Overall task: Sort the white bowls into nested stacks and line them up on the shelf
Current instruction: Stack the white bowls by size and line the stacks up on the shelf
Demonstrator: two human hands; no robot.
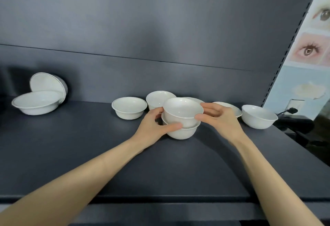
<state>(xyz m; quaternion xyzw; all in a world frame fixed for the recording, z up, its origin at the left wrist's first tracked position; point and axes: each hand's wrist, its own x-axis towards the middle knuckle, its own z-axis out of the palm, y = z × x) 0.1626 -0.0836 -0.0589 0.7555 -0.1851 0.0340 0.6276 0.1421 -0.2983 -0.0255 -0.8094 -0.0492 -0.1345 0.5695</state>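
Upper bowl (pixel 182 111): white, mouth up, nested inside the lower bowl (pixel 180 132) at the middle of the shelf, with both hands on it.
Lower bowl: white and upright, standing on the dark shelf (pixel 107 154); its rim shows just under the upper bowl's wall.
Left hand (pixel 153 127): grips the upper bowl from its left side, fingers curled round the far wall and thumb lying along the front where the two bowls meet.
Right hand (pixel 219 118): pinches the upper bowl's right rim, thumb on the near edge and fingers curled behind.
Flared bowl (pixel 129 107): upright, just left of the nested pair and apart from it.
Rear bowl (pixel 157 98): behind the pair, partly hidden by the upper bowl.
Shallow bowl (pixel 230 108): behind the right hand, mostly covered by it; a further white rim shows behind the upper bowl, too hidden to tell more.
Right-end bowl (pixel 259 116): upright near the shelf's right edge, alone.
Large bowl (pixel 35 102): far left, upright, with a thin dark line at the rim.
Tilted large bowl (pixel 48 86): on its edge behind the large bowl, leaning against the back panel (pixel 160 29).
Poster (pixel 310 50): beyond the shelf's right side, showing painted eyes.
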